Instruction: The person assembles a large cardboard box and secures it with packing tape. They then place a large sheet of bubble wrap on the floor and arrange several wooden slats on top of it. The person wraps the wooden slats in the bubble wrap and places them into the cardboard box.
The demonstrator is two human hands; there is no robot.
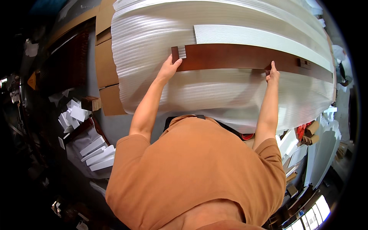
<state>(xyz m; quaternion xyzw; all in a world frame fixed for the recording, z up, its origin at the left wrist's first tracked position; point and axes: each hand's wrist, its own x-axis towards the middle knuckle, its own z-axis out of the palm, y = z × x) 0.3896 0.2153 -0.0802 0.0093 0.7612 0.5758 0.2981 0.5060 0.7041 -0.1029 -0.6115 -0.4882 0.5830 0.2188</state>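
A long dark-brown wooden board [237, 57] lies across a wide sheet of white foam wrap [153, 42] on the work surface. My left hand [168, 68] grips the board's left end at its near edge, thumb up against the wood. My right hand [272, 73] pinches the near edge of the board further right, fingers closed on it. A white foam strip [245, 36] lies just beyond the board, parallel to it. Small fittings show at the board's left end [181, 51] and right end [304, 63].
Flat brown cardboard sheets [105, 61] stick out from under the foam on the left. White foam offcuts [97, 151] are piled at lower left, more foam and cardboard scraps [295, 143] at lower right. My orange shirt fills the lower middle.
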